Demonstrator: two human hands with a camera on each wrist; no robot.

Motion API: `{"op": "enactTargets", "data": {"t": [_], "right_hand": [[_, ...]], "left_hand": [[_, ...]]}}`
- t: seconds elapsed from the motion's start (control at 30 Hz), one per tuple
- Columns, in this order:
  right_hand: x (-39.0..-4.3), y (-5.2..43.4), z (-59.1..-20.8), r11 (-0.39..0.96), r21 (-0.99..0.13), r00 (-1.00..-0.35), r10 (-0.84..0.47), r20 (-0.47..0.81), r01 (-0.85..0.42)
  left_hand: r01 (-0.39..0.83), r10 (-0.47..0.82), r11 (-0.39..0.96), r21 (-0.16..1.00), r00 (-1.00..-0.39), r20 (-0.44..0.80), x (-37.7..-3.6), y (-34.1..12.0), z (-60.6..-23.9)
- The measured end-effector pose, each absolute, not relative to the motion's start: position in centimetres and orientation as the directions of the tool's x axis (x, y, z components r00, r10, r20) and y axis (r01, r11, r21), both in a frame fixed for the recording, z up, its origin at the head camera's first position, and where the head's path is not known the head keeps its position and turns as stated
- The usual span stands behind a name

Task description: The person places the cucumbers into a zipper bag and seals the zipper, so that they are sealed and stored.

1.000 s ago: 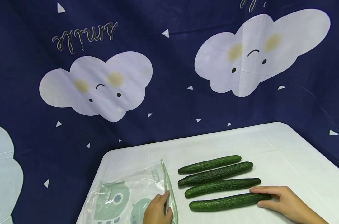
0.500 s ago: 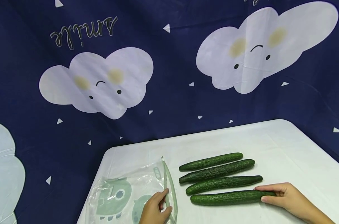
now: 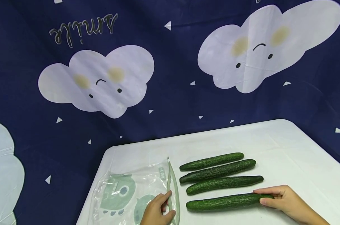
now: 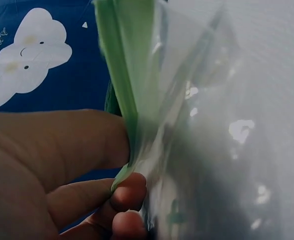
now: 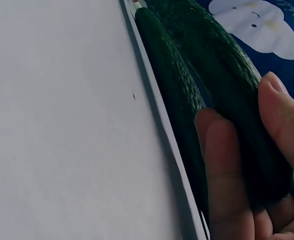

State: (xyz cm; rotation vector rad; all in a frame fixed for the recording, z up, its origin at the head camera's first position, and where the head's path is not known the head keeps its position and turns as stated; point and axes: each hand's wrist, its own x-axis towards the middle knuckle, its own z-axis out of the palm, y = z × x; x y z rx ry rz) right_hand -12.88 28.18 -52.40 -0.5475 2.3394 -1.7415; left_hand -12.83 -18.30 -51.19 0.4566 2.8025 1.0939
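Currently the right hand (image 3: 282, 200) is gripping the right end of the nearest cucumber (image 3: 226, 201), thumb on the far side and fingers curling over the near side; the right wrist view is confirming fingers (image 5: 226, 170) wrapping round the dark skin. This cucumber is lying towards the table's near edge, closest of a row of four, its left tip pointing at the zip bag (image 3: 130, 195). The three other cucumbers (image 3: 217, 170) are lying parallel behind it, close together, the middle two nearly touching.

The left hand (image 3: 157, 212) is pinching the bag's green zip strip (image 4: 122, 90) between thumb and fingertips, holding the mouth slightly lifted at the bag's right side. The bag is resting flat near the table's near left corner, clear plastic with a green cartoon print.

Handling judgement: the cucumber is looking stiff and moderately heavy for its slim shape, with a bumpy skin that should be giving decent friction. Holding it by one end is leaving the long free end levering downward, so a firm wrap is advisable. The bag film is looking thin, limp and slippery; the thicker zip strip is the sensible place to hold.

The table (image 3: 285, 147) is wearing a white cover; a navy cloud-print cloth (image 3: 170, 78) is hanging behind.
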Motion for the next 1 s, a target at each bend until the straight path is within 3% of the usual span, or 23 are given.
{"op": "enactTargets", "data": {"t": [0.17,0.4,0.5,0.67,0.87,1.0], "right_hand": [[-12.9,27.9,-52.3,0.22,-0.967,-0.923,-0.384,0.038,-0.131],[-12.6,27.1,-52.2,0.031,-0.988,-0.901,-0.415,0.124,-0.15],[-12.5,26.5,-52.1,-0.022,-0.995,-0.892,-0.441,0.099,-0.1],[-12.3,25.8,-51.8,0.039,-0.999,-0.894,-0.448,-0.004,-0.015],[-12.2,25.2,-51.8,0.225,-0.974,-0.925,-0.374,-0.065,-0.023],[-12.3,24.9,-52.0,0.182,-0.983,-0.92,-0.388,-0.056,-0.016]], "left_hand": [[0.259,0.351,0.652,0.713,-0.936,0.019,-12.7,-18.1,-50.7],[0.339,0.428,0.579,0.741,-0.901,0.077,-12.0,-17.5,-49.4],[0.381,0.457,0.584,0.717,-0.884,0.098,-11.8,-17.2,-49.2],[0.429,0.469,0.598,0.677,-0.872,0.139,-11.5,-16.9,-49.3],[0.434,0.472,0.508,0.744,-0.863,0.18,-11.4,-17.2,-49.8],[0.394,0.467,0.41,0.823,-0.865,0.182,-11.1,-17.6,-50.1]]}}
